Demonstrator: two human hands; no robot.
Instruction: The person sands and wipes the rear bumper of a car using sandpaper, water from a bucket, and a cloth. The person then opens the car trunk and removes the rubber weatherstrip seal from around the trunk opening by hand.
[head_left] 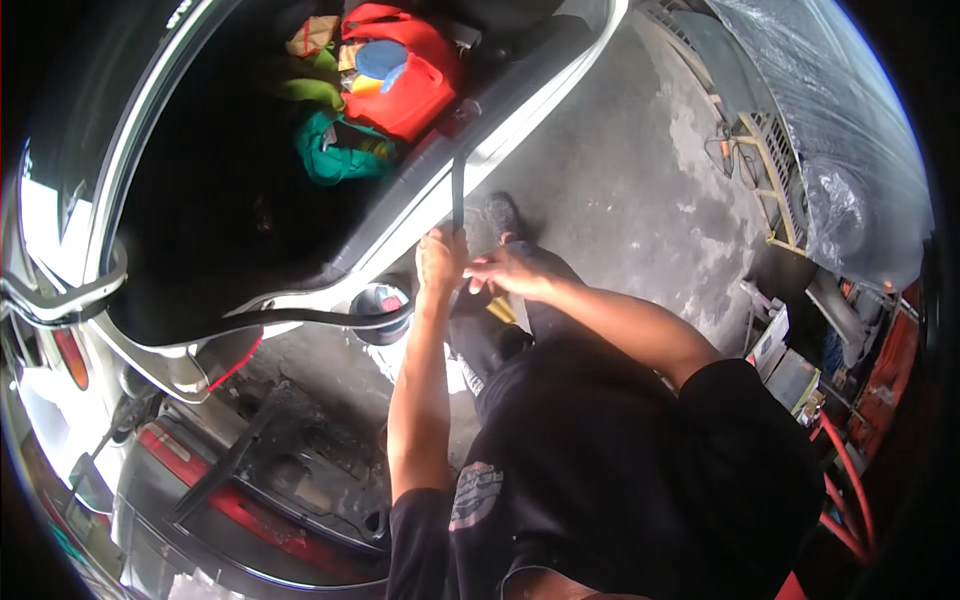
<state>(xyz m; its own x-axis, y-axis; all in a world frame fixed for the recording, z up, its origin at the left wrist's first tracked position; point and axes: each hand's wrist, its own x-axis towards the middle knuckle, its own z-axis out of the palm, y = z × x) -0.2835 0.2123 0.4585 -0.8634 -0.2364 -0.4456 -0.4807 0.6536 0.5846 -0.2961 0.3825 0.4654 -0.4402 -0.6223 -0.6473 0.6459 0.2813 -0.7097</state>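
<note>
My left hand [440, 260] is closed around a black rubber weatherstrip [459, 190], which runs up from my fist to the edge of the open car trunk [400, 222]. Another length of black strip curves loose along the trunk's lower left rim and passes behind my left forearm. Just right of my left fist is my right hand [507, 272], its fingers partly stretched out and apart. I see nothing held in it. A yellow object [501, 309] shows just below my right hand; its kind is unclear.
In the trunk lie a red bag [425, 90] and a green bag [335, 160]. A bucket [380, 305] stands on the floor below the trunk edge. A detached dark panel [300, 470] lies at lower left. Plastic sheeting [840, 120] covers something at right, near a red hose [848, 465].
</note>
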